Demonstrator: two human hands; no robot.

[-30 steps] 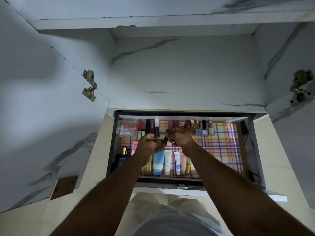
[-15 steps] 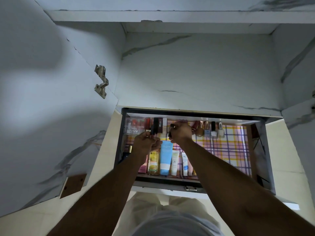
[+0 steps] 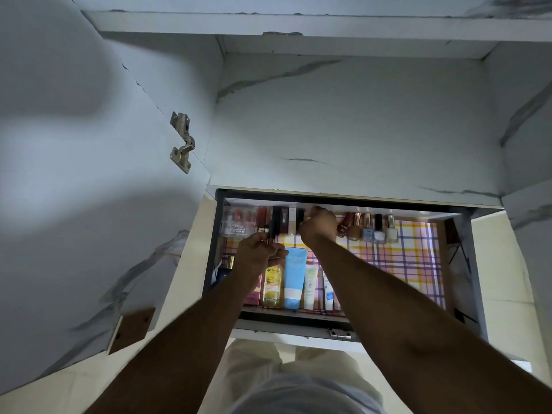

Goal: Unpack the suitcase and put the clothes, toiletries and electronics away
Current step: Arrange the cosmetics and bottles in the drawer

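Observation:
An open drawer lined with plaid paper holds toiletries. Lipsticks and small boxes stand along its back left, nail polish bottles along the back middle. A yellow Garnier bottle, a blue tube and a white tube lie at the front left. My left hand grips small dark lipstick tubes over the front left. My right hand reaches to the back row, fingers curled at the lipsticks; what it pinches is hidden.
The drawer sits below a white marble-patterned wardrobe shelf. An open door with a metal hinge stands at the left. A dark perfume bottle is at the drawer's left edge. Cream floor tiles lie around.
My right hand has moved from beside the left hand up to the back row of lipsticks. The left hand stayed over the front left with its tubes. The view shifted slightly.

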